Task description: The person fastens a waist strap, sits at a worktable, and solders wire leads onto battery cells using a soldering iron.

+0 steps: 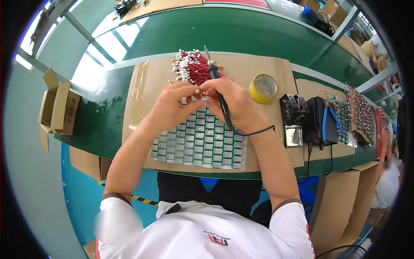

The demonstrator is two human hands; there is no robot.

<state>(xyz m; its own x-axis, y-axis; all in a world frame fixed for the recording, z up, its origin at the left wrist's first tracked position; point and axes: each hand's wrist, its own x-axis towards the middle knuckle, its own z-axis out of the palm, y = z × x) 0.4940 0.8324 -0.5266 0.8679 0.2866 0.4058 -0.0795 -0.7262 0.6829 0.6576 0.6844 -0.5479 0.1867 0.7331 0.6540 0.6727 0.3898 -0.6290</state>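
Observation:
My right hand is closed around a soldering iron, its metal tip pointing up and away from me. The thumb and forefinger of that hand meet close to the fingers of my left hand. My left hand is closed in a pinch, with small white and green bits showing between the fingertips; I cannot make out the piece. Just below both hands lie rows of grey-and-green small modules on a flat sheet. Beyond the hands rests a heap of red wires with white connectors.
A yellow tin stands right of the hands. Farther right are an iron holder, a black soldering station and blue-handled pliers. More wired parts lie beyond. An opened carton sits at the left edge.

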